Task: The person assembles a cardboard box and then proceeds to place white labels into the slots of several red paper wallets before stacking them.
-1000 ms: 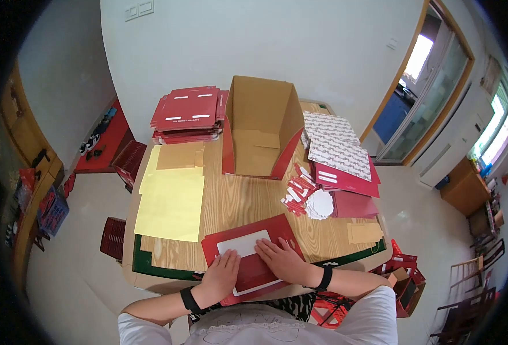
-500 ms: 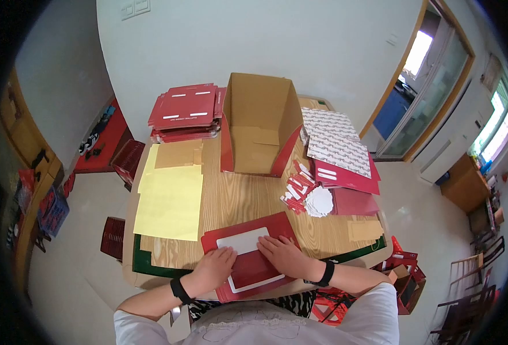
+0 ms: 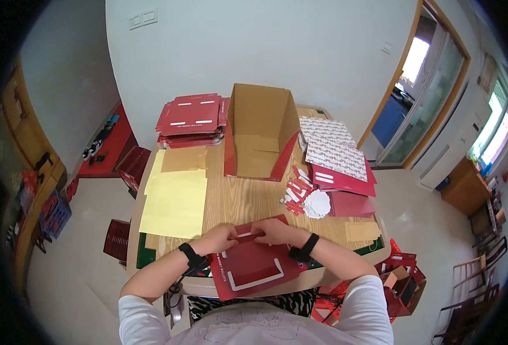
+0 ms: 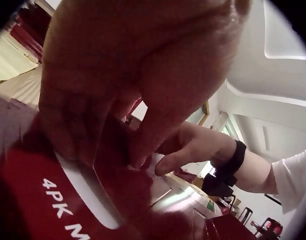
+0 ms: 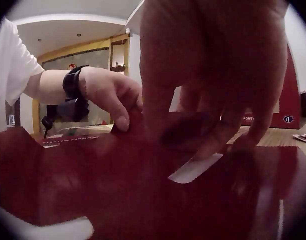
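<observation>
A red printed cardboard sheet with white U-shaped strips lies at the near edge of the table. Its lettering, starting "4PK M", shows in the left wrist view. My left hand pinches a red flap at the sheet's far side between thumb and fingers. Close beside it, my right hand grips the same far side, its fingers bent down over the card. The right wrist view shows the left thumb pressed against the raised red flap. Part of the far white strip is hidden under the fingers.
Behind the sheet stands an open brown box. A stack of red cards and yellow paper lie left. On the right are patterned white sheets, red and white strips, a white round stack and tan card.
Both hands have moved from lying flat on the sheet to its far side and now pinch there. The plain white area in the middle no longer shows; printed lettering has come into view.
</observation>
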A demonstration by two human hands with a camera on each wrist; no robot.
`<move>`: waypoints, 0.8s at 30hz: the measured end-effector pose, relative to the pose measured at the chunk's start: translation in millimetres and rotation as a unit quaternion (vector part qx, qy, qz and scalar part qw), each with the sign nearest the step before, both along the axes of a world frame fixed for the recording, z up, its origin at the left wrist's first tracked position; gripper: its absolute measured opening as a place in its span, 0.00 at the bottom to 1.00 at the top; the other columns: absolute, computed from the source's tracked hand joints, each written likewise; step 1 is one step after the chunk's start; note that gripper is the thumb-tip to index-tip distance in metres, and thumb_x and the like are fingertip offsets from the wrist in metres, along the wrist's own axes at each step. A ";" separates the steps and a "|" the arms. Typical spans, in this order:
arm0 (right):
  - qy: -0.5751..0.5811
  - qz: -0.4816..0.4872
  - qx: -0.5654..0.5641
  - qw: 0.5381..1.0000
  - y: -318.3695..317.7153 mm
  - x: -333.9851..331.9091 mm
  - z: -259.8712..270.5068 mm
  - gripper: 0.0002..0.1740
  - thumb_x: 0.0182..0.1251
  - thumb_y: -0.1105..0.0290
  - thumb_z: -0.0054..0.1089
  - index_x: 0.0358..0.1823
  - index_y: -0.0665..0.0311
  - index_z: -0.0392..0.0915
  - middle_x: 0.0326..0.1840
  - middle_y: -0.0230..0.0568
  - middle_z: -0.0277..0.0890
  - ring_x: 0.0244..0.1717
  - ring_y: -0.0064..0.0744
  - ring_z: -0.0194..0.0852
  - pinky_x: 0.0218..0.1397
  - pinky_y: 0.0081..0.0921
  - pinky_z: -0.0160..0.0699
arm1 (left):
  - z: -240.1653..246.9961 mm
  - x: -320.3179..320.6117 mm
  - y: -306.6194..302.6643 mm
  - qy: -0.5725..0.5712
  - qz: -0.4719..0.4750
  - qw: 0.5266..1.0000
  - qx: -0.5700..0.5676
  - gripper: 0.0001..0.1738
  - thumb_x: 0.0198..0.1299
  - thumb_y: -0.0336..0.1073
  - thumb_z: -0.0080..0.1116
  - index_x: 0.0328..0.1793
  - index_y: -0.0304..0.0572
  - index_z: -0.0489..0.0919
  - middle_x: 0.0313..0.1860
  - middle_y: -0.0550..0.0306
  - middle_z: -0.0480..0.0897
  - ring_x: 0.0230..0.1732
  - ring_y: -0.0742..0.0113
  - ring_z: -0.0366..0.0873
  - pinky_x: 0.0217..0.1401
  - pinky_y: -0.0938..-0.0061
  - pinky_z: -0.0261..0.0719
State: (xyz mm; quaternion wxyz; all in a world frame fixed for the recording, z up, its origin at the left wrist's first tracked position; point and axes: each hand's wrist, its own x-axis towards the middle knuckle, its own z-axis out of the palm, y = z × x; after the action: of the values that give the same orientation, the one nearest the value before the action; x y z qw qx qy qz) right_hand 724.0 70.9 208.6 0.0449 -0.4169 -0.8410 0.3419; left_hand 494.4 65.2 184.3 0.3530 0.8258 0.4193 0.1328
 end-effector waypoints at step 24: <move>-0.070 0.066 0.273 0.957 -26.1 -9.3 -18.2 0.07 0.52 0.70 0.58 0.33 0.59 0.72 0.36 0.39 0.72 0.44 0.41 0.73 0.48 0.37 0.69 | -3.4 19.1 -33.3 0.147 -0.017 0.958 0.245 0.05 0.52 0.32 0.55 0.33 0.39 0.76 0.33 0.48 0.77 0.39 0.51 0.75 0.43 0.63 0.76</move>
State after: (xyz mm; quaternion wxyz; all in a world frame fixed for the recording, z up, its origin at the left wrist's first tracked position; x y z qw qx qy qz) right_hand 714.7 44.8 190.4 0.0756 -0.3554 -0.9289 0.0711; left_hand 513.5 31.9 180.9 0.0764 0.9045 0.4067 0.1030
